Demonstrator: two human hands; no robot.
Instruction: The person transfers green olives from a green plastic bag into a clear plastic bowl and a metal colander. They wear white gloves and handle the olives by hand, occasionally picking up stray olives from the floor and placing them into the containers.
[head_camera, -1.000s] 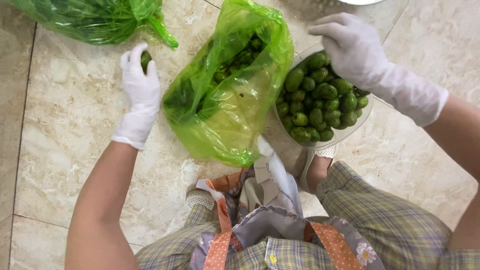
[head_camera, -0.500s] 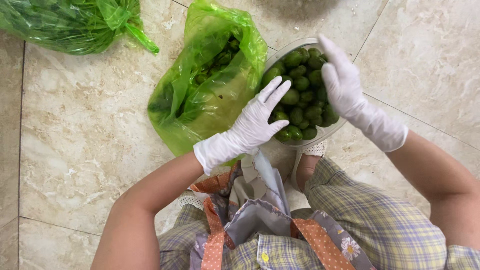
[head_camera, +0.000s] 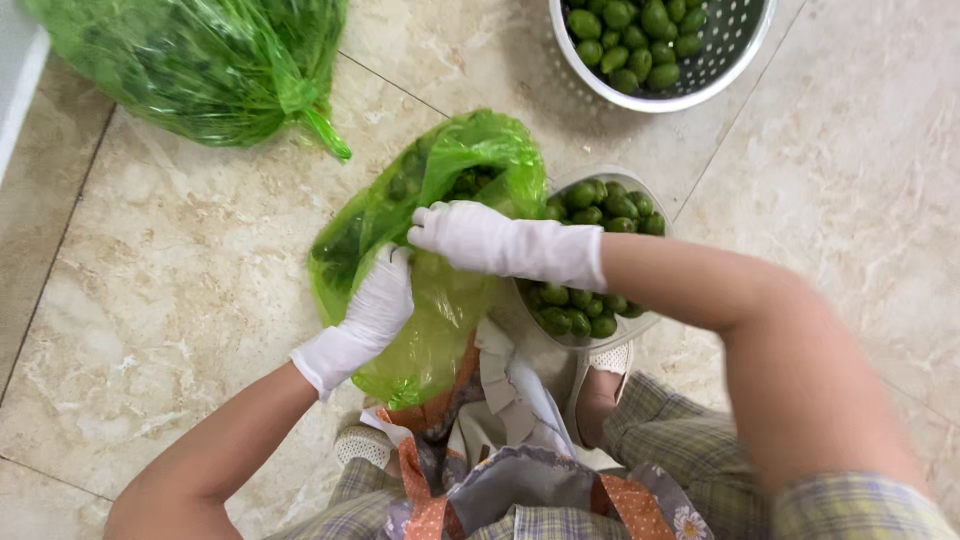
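Observation:
A green plastic bag (head_camera: 440, 180) with small green fruits inside lies on the tiled floor in front of my knees. My left hand (head_camera: 375, 305), in a white glove, grips the bag's near side. My right hand (head_camera: 475, 238), also gloved, reaches across from the right and pinches the bag's plastic just above the left hand. Under my right forearm sits a clear bowl (head_camera: 620, 335) filled with small green fruits (head_camera: 600, 205).
A metal colander (head_camera: 735, 60) holding more green fruits stands at the top right. A larger tied green bag (head_camera: 200, 60) of greens lies at the top left. My checked trousers, apron and feet fill the bottom edge. A white edge shows at far left.
My left hand came off the bowl's fruits and took hold of the bag. My right hand left the bowl and crossed over to the bag. The view shifted, revealing the colander.

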